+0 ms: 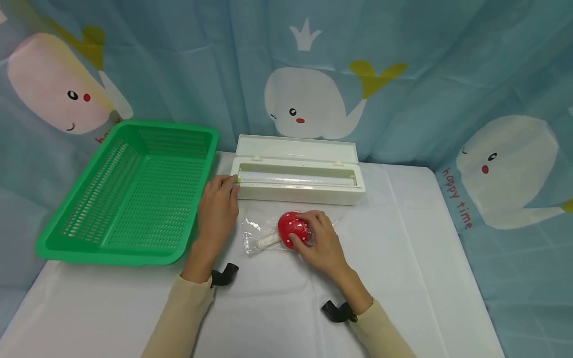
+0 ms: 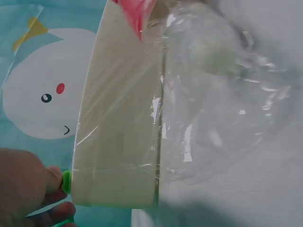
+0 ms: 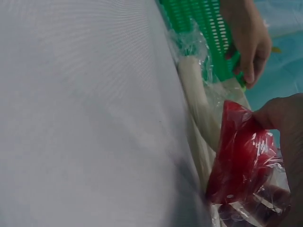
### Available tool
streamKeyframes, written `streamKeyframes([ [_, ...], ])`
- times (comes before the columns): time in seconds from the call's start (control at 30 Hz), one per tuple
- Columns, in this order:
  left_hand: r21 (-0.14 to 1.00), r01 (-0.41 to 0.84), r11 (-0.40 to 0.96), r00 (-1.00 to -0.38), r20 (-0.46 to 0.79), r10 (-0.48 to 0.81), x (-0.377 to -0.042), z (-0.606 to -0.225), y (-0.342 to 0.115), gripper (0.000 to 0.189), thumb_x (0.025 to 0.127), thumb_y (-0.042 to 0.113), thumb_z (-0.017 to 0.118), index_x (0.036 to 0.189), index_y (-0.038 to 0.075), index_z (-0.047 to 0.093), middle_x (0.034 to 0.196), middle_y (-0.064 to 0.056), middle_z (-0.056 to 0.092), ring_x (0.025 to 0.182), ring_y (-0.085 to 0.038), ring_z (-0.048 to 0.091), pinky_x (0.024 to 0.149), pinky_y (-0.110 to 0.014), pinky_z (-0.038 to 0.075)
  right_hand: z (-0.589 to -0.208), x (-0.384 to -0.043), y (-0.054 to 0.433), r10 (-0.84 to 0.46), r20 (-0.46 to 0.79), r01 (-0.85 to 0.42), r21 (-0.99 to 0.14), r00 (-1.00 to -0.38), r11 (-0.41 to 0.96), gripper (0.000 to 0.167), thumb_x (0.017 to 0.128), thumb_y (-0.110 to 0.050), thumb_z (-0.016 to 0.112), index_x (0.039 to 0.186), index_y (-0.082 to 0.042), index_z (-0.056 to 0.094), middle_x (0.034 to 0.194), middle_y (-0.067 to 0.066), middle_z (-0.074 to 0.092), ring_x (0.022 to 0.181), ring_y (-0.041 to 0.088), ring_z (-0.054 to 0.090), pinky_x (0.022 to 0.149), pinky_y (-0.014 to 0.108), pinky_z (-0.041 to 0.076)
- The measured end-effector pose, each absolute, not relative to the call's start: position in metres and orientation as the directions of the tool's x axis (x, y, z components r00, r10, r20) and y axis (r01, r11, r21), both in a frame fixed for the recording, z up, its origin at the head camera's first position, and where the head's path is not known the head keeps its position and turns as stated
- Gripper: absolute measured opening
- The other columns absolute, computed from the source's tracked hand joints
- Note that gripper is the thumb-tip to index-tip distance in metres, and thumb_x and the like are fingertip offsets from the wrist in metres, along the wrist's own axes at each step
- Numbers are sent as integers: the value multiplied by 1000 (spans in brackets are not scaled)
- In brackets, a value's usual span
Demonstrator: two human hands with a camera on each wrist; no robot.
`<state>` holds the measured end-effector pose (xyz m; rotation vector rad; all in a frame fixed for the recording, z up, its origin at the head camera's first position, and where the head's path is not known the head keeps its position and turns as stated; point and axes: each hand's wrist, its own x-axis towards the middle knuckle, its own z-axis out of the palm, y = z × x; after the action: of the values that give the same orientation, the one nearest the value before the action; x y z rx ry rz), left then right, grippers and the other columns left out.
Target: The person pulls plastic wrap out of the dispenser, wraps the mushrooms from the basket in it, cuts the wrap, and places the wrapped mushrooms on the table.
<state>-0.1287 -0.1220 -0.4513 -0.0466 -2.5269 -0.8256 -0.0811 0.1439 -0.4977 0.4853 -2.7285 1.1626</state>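
Note:
A toy mushroom (image 1: pixel 291 229) with a white-dotted red cap and pale stem lies in clear plastic film (image 1: pixel 250 223) on the white cloth. My right hand (image 1: pixel 323 247) grips its cap, thumb on the near side; the right wrist view shows the red cap (image 3: pixel 239 156) under shiny film. Behind it stands a white film dispenser box (image 1: pixel 297 193), lid up, with a roll (image 1: pixel 295 179) inside. At the box's left end, my left hand (image 1: pixel 218 211) pinches a small green tab (image 2: pixel 66 182). In the left wrist view, film stretches across the box and beyond it.
A green plastic basket (image 1: pixel 152 259) stands at the left, close beside my left forearm. A blue curtain (image 1: pixel 425 99) with whale prints hangs behind the table. The white tablecloth (image 1: pixel 403 258) extends to the right of my right hand.

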Motion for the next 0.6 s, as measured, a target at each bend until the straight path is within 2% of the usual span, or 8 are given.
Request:
streamKeyframes([
  [0.23, 460, 147, 876, -898, 433, -77, -141, -442, -125, 17, 99, 4, 71, 113, 2, 81, 109, -16, 76, 94, -38, 75, 68, -54, 59, -501, -81, 142, -252, 261, -363, -651, -932, 667, 51, 92, -33, 77, 140, -25, 64, 131, 5, 59, 126, 26, 58, 91, 46, 64],
  [0.6, 439, 200, 876, -928, 370, 27, -151, -436, -132, 19, 93, -2, 75, 109, 3, 83, 102, -17, 76, 95, -37, 73, 74, -54, 59, -503, -82, 143, -264, 259, -369, -646, -929, 668, 49, 93, -34, 75, 141, -30, 66, 133, 4, 58, 127, 26, 56, 92, 47, 63],
])
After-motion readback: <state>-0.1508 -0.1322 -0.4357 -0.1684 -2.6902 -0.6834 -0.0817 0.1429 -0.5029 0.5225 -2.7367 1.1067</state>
